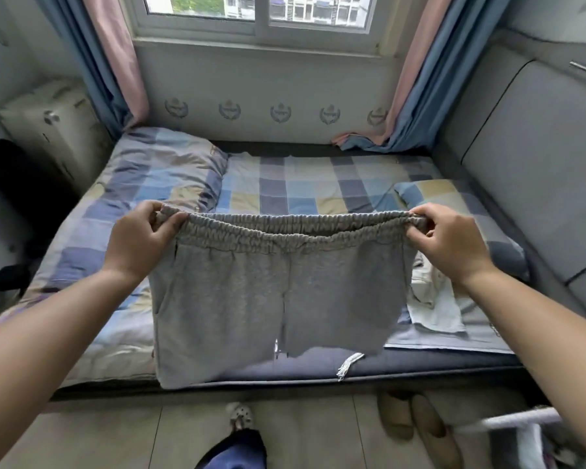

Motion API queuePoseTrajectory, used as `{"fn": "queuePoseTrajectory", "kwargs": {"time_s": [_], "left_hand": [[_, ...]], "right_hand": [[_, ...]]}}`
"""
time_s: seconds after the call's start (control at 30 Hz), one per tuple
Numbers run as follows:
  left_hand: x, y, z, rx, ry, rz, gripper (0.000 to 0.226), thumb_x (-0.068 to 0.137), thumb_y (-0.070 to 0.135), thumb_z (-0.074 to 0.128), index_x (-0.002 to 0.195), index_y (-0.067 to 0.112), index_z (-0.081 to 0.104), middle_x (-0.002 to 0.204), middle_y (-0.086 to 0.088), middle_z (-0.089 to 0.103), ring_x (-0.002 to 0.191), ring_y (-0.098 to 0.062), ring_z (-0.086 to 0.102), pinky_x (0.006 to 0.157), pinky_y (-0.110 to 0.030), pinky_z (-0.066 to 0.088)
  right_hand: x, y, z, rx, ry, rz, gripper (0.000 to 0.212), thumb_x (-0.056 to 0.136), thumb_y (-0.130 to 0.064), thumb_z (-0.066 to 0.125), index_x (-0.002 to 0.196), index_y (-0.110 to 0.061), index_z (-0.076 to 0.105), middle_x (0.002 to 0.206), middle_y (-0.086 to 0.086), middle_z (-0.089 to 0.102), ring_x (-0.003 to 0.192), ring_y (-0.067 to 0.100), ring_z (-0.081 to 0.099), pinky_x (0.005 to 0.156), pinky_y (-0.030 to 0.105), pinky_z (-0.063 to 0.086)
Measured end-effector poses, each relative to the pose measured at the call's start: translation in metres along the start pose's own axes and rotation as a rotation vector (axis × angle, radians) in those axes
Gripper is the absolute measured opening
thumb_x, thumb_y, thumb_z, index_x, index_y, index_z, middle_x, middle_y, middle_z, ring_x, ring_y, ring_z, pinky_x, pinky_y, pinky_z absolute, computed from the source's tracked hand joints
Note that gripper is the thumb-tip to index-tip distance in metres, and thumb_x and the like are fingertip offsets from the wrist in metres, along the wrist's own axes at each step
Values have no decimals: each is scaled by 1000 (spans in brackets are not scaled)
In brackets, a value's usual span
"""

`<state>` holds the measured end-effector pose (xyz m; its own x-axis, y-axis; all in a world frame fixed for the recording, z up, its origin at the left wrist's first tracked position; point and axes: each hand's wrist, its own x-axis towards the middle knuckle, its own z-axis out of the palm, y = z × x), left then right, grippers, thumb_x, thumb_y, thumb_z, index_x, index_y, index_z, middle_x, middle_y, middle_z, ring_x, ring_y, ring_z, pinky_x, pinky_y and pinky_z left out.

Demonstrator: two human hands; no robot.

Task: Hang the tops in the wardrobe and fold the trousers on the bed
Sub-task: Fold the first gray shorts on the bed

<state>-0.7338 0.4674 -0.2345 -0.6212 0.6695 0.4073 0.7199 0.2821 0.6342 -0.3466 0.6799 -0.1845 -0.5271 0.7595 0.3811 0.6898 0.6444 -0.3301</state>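
Grey trousers (251, 292) stretched by the waistband, both hands — left (139, 242), right (450, 242) — gripping it, above checked bed (285, 184)

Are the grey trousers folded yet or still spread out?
Spread, not folded. The grey trousers hang above the bed, waistband stretched between the left hand and right hand.

Grey trousers (251, 299), blue-and-cream checked bedding (301, 184), pink-and-blue curtains (416, 82), grey headboard (528, 157).
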Motion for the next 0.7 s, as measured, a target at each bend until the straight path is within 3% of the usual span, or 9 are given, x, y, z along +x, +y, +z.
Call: {"fn": "queuePoseTrajectory", "kwargs": {"time_s": [0.2, 0.33, 0.53, 0.7], "left_hand": [[12, -20, 24, -11, -9, -85, 37, 85, 44, 65, 81, 8, 61, 71, -15, 63, 72, -34, 60, 63, -39, 41], [23, -52, 73, 100, -59, -172, 40, 85, 51, 61, 83, 11, 61, 78, -15, 64, 79, -35, 61, 64, -38, 40], [30, -119, 155, 212, -244, -353, 43, 85, 54, 61, 90, 12, 67, 91, -15, 68, 89, -36, 62, 67, -37, 40], [64, -161, 221, 236, -317, -413, 37, 85, 51, 61, 88, 15, 67, 86, -9, 67, 89, -34, 62, 64, -32, 36]], "right_hand": [[21, 6, 41, 10, 20, 139, 21, 80, -19, 69, 101, -13, 70, 92, 12, 71, 89, 34, 62, 69, 32, 40], [36, 23, 103, 32, -49, 333, 25, 83, -21, 66, 106, -16, 69, 103, 13, 70, 99, 34, 61, 78, 34, 44], [30, 46, 208, 101, -206, 614, 20, 82, -17, 64, 102, -16, 69, 99, 12, 71, 95, 30, 63, 82, 37, 50], [63, 65, 291, 171, -173, 788, 20, 82, -14, 62, 99, -16, 71, 97, 10, 72, 95, 27, 65, 81, 31, 47]]}}
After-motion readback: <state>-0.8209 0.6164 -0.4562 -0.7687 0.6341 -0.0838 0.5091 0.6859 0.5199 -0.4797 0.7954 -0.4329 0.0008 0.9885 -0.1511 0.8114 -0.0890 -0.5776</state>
